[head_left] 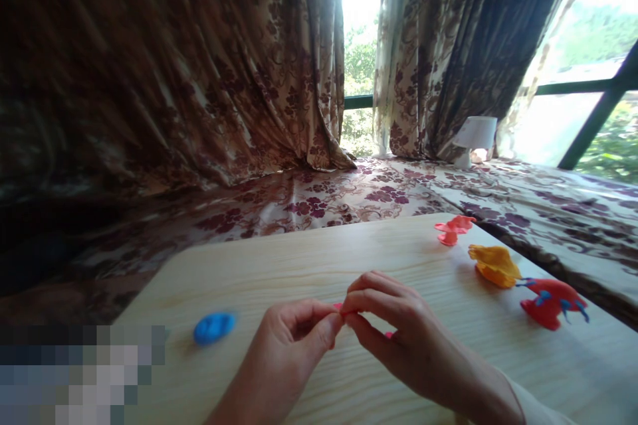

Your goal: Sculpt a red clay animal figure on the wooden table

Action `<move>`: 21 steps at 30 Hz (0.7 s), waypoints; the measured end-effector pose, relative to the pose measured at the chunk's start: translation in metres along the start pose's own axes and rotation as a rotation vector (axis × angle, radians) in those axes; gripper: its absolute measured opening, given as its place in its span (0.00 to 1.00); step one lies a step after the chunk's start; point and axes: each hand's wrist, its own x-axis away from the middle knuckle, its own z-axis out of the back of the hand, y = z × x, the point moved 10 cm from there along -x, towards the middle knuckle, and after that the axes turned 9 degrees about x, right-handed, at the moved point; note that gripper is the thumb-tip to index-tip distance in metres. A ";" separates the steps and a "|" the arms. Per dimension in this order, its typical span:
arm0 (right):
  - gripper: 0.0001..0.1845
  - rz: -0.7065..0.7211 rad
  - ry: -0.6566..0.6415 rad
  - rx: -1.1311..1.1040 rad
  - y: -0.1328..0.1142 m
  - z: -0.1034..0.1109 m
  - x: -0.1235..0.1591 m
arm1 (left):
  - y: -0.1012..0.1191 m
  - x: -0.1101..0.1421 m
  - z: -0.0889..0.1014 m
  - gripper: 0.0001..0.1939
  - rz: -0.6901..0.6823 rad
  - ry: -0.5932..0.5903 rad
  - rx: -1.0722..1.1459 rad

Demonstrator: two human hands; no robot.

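Observation:
My left hand [299,339] and my right hand [399,325] meet over the pale wooden table, with thumbs and fingertips pinched together. Between the fingertips shows a small bit of pinkish-red modelling clay [337,306], mostly hidden by the fingers. A second pink bit [389,335] peeks out by the right hand's fingers; whether it lies on the table or in the hand I cannot tell. Left of my left hand rests a flattened blue clay piece [214,328], slightly blurred, with marks pressed into its top.
Along the table's [279,249] right edge stand a coral clay figure [452,231], a yellow clay figure [494,267] and a red clay figure [551,302] with blue strips. Beyond lie a flowered cover [319,202], a white lamp [475,133] and curtains [279,66].

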 end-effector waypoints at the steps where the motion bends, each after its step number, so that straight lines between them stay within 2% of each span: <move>1: 0.07 -0.037 0.005 0.024 0.006 0.002 0.000 | 0.002 0.001 0.000 0.12 -0.005 0.008 0.007; 4: 0.07 -0.170 -0.048 0.164 0.031 0.002 0.002 | 0.004 0.002 0.007 0.11 -0.018 0.060 0.027; 7: 0.09 -0.235 -0.206 0.267 0.051 -0.009 0.009 | 0.002 0.001 0.011 0.13 -0.014 0.076 0.008; 10: 0.13 -0.221 -0.309 0.283 0.056 -0.020 0.016 | -0.001 -0.002 0.009 0.14 -0.009 0.037 -0.016; 13: 0.16 -0.196 -0.358 0.284 0.052 -0.025 0.019 | -0.006 -0.003 0.009 0.12 0.029 0.041 0.015; 15: 0.16 -0.173 -0.318 0.269 0.044 -0.021 0.016 | -0.011 -0.004 0.010 0.11 0.062 0.051 0.066; 19: 0.10 -0.096 -0.072 0.130 0.019 0.002 0.005 | -0.014 -0.004 0.009 0.11 0.066 0.033 0.129; 21: 0.08 -0.037 -0.037 0.069 0.006 0.003 0.002 | -0.014 -0.004 0.008 0.13 0.060 0.021 0.127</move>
